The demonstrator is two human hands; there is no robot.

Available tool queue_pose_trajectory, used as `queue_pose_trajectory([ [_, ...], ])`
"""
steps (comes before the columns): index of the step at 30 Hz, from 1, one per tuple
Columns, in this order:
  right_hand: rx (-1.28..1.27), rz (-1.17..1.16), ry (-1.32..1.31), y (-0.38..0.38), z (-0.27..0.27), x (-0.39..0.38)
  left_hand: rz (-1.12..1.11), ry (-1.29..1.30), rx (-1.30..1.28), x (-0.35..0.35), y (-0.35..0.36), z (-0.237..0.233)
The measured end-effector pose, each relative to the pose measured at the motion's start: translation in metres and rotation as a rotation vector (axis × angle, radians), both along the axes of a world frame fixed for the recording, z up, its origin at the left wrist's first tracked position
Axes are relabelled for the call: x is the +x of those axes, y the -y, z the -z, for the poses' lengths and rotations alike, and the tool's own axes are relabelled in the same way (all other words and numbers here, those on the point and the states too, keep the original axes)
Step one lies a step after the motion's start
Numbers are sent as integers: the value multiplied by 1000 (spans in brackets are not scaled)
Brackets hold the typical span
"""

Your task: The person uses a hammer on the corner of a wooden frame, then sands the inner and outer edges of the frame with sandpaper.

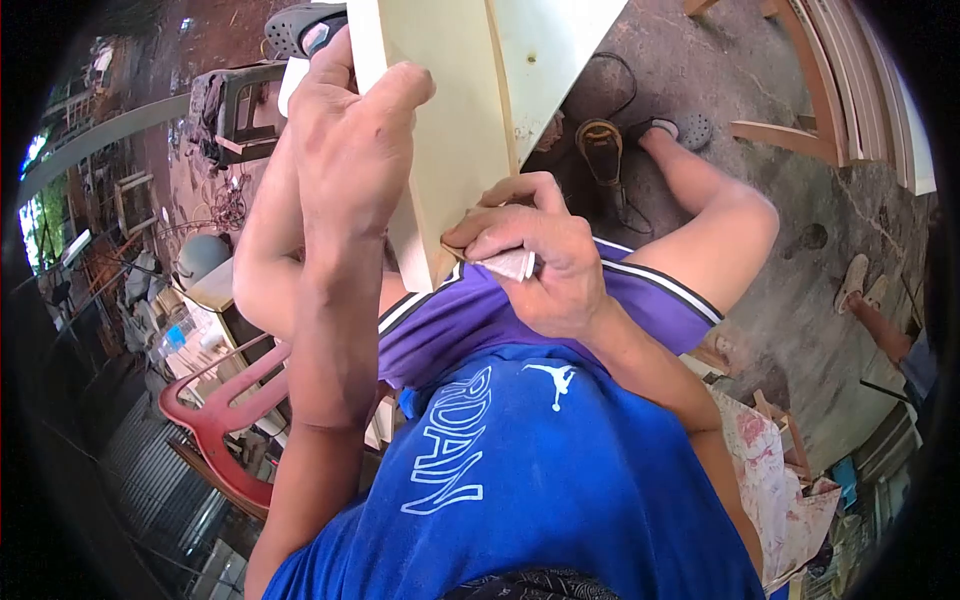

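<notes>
A pale wooden board [440, 130] lies lengthwise over my lap, its near end close to my shorts. My left hand [360, 140] is wrapped over the board's left edge, thumb on the top face. At the near end, my right hand [545, 240] pinches a folded piece of sandpaper [510, 264], its fingertips pressed to the board's end corner. The sandpaper's pale backing shows below the fingers; its gritty side is mostly hidden. A wider pale panel [560, 50] with a small knot is beyond the board.
A corded power tool [600, 150] sits on the floor between my feet. Wooden frame pieces [830, 80] stand at the upper right. A red plastic chair [215, 400] is at my left. Another person's leg [880, 320] shows at the right. A stained cloth [765, 460] lies at lower right.
</notes>
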State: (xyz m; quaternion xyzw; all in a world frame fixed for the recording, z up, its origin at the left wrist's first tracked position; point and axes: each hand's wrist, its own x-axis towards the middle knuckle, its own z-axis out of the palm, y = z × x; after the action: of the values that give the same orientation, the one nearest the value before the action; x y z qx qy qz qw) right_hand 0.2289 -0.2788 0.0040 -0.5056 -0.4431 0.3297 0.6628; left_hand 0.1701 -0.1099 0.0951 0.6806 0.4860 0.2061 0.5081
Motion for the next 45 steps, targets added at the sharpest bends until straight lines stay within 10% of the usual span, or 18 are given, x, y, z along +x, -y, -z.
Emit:
queue_pose_trajectory([
  [42,-7,97,102,13,-27,-7,-39,-53,27,-2,2,0],
  [45,-192,178,238,26,36,-19,-16,-51,9,-2,-1,2],
])
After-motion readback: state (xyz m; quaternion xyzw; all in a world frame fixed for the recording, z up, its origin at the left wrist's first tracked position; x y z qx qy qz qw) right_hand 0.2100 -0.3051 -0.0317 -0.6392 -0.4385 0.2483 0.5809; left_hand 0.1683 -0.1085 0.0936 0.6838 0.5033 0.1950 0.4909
